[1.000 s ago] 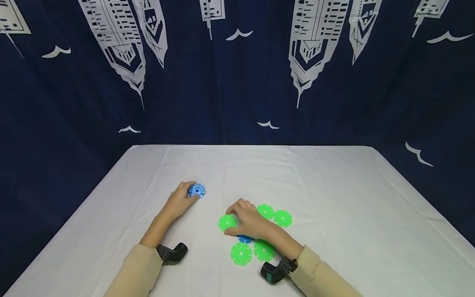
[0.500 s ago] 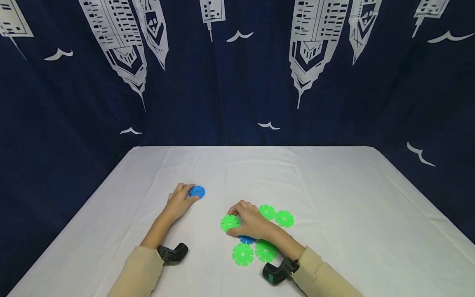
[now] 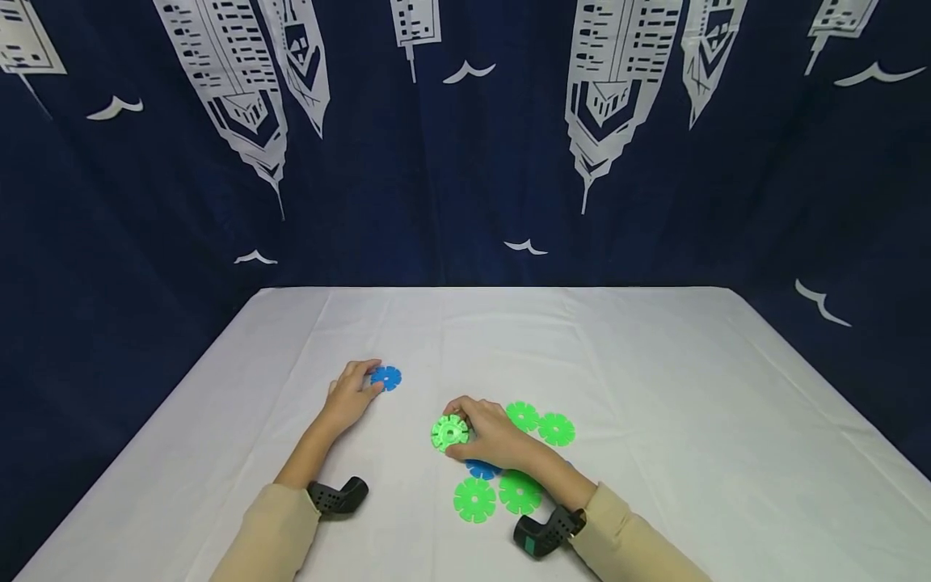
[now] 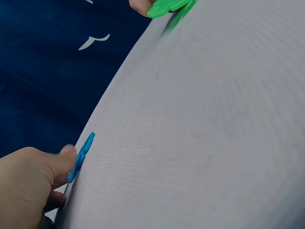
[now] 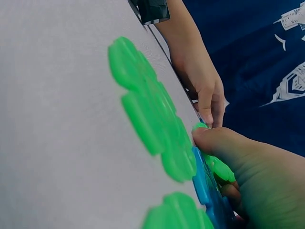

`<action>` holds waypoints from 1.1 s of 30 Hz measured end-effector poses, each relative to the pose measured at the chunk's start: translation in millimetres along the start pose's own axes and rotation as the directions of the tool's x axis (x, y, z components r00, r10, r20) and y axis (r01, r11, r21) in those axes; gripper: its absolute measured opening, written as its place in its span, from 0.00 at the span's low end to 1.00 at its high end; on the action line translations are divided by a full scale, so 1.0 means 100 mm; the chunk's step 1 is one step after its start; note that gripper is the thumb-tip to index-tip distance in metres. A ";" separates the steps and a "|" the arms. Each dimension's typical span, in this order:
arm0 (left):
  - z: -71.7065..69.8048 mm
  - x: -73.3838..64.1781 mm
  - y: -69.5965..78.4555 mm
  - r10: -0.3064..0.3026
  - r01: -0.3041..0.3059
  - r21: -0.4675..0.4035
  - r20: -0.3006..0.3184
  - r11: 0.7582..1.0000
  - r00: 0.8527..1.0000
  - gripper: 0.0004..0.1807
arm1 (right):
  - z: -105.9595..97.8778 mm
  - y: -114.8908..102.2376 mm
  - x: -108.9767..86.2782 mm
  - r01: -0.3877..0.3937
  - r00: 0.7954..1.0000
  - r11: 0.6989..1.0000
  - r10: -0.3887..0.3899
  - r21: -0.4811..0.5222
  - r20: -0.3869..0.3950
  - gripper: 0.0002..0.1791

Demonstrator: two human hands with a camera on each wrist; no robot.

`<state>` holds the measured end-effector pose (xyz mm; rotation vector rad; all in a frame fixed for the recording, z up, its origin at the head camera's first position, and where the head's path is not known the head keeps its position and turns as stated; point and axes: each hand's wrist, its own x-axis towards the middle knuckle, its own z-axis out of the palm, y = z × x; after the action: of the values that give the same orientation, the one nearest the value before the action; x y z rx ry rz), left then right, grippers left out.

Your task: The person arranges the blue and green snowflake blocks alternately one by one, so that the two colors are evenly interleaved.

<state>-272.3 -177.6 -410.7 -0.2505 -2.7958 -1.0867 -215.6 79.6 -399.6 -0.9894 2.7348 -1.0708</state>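
Note:
In the head view, my left hand (image 3: pixel 352 398) pinches a blue notched building disc (image 3: pixel 386 378) between thumb and fingers, low over the white tabletop. The left wrist view shows this blue disc edge-on, with the thumb (image 4: pixel 69 155) against it. My right hand (image 3: pixel 490 431) grips a green notched building disc (image 3: pixel 450 433) by its edges. That green disc looks slightly raised in the left wrist view. Another blue disc (image 3: pixel 482 470) lies partly hidden under the right hand. More green discs lie around that hand, two behind it (image 3: pixel 556 429) and two in front (image 3: pixel 474 500).
A white cloth covers the table (image 3: pixel 655 380). Behind it hangs a dark blue curtain (image 3: pixel 436 178) with white building and bird prints. Black camera mounts sit on the left wrist (image 3: pixel 339 495) and the right wrist (image 3: pixel 545 532).
The left hand's blue disc has gone slightly lower and now looks flatter to the table. The right hand's green disc has tilted or risen a little. Both arms are otherwise nearly still.

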 end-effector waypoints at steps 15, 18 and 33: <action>0.03 -0.03 0.02 0.013 -0.011 0.104 -0.019 0.995 1.000 0.30 | 0.04 0.02 0.03 -0.065 0.998 0.995 0.067 0.078 -0.012 0.22; 0.02 -0.03 0.03 0.014 -0.010 0.124 -0.030 0.992 0.999 0.29 | 0.04 0.02 0.04 -0.037 0.998 0.993 0.042 0.116 -0.040 0.20; 0.05 -0.04 0.05 -0.006 0.011 0.143 -0.037 0.990 0.999 0.28 | 0.04 0.04 0.08 -0.100 0.986 0.946 0.135 0.307 -0.095 0.18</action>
<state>-268.0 -170.6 -411.7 -0.2011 -2.8285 -0.8768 -223.4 74.7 -403.5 -0.7315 2.5638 -1.5069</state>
